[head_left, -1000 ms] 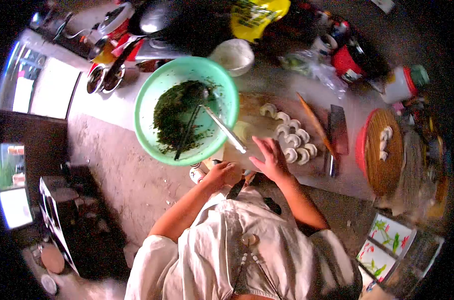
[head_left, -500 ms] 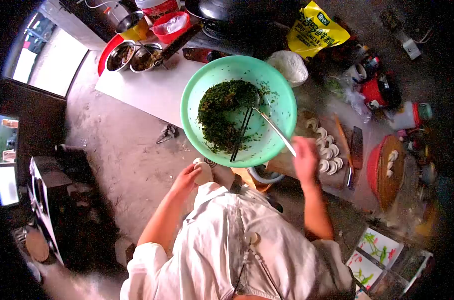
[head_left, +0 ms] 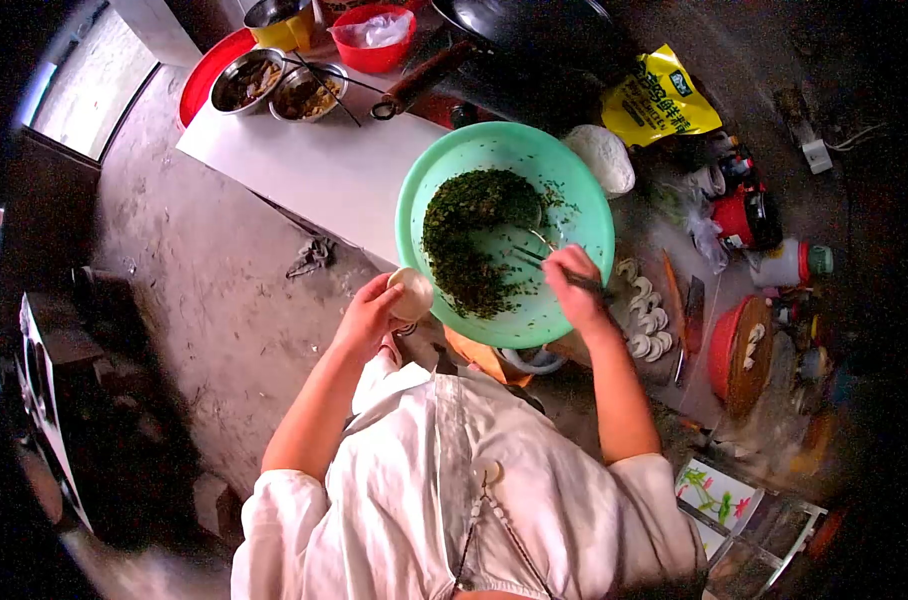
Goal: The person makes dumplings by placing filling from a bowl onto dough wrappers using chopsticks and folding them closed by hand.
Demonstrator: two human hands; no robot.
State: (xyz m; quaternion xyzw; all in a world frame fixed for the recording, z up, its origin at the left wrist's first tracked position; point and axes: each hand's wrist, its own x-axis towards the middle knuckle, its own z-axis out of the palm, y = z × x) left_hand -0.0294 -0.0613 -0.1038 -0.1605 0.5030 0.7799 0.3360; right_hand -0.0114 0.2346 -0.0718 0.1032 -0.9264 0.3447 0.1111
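My left hand (head_left: pixel 366 318) pinches a round, pale dumpling wrapper (head_left: pixel 411 294) just beside the rim of a large green basin (head_left: pixel 564 315). Dark green chopped filling (head_left: pixel 484 205) lies heaped along the basin's left and far sides, with flecks scattered on the bare plastic. Over the basin's right side, my right hand (head_left: pixel 575 280) is closed round dark chopsticks (head_left: pixel 526 254), whose tips point left toward the filling. A metal spoon (head_left: pixel 542 238) rests in the basin; its handle runs under my right hand, and I cannot tell whether my fingers also touch it.
Folded dumplings (head_left: pixel 647 318) lie right of the basin, near a rolling pin (head_left: pixel 671 285) and a knife (head_left: pixel 692 315). A flour bag (head_left: pixel 602 160) stands behind. Two metal bowls (head_left: pixel 309 92) sit at far left, beside a wok handle (head_left: pixel 429 78). Jars (head_left: pixel 784 265) line the right.
My right hand has moved left from the spoon handle's end and taken up the chopsticks that lay in the basin. My left hand has raised the wrapper closer to the rim. The view has shifted.
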